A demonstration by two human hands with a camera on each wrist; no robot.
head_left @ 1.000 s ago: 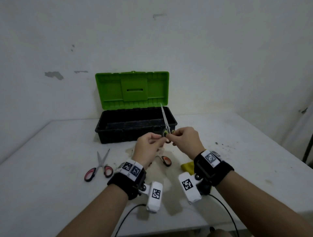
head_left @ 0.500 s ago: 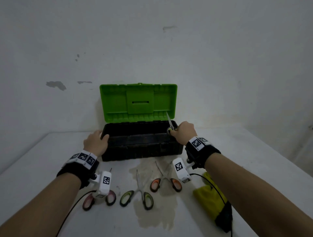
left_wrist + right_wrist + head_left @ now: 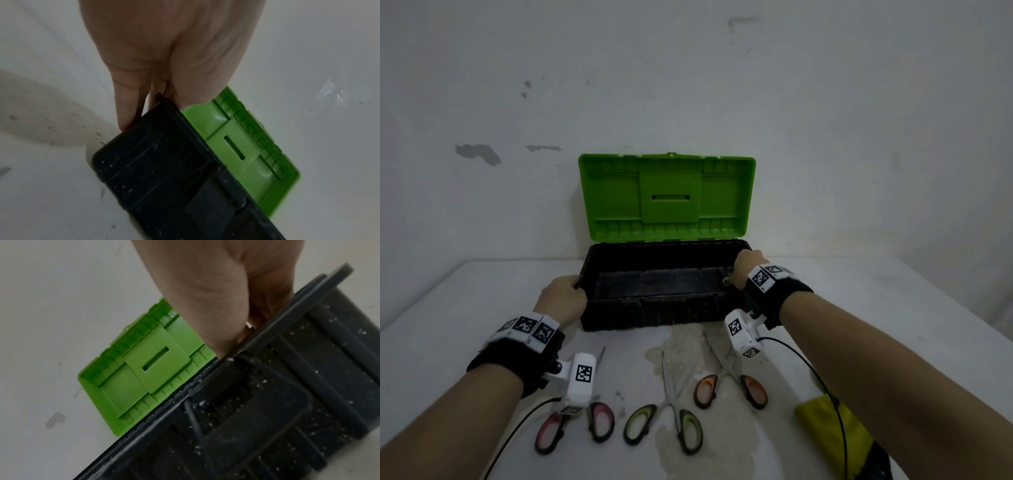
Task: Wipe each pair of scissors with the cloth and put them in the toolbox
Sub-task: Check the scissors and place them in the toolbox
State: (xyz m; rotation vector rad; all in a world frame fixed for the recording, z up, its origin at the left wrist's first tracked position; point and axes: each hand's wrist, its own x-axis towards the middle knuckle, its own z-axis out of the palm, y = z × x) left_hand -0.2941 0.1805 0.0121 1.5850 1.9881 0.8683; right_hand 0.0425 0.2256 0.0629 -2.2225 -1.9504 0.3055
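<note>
The toolbox (image 3: 654,308) sits open at the back of the white table (image 3: 441,342) against the wall: a scuffed, dusty black plastic tub with a ribbed bright green lid (image 3: 667,195) standing upright. The left hand (image 3: 563,298) grips its left end, fingers curled over the rim. The right hand (image 3: 744,267) reaches over the right end, fingers curled around a pair of scissors (image 3: 726,281), only a greenish bit showing. Three more pairs lie splayed in front, steel blades with glossy loops: pink (image 3: 599,421), green (image 3: 671,418), orange (image 3: 729,380). A crumpled yellow cloth (image 3: 835,431) lies right of them.
</note>
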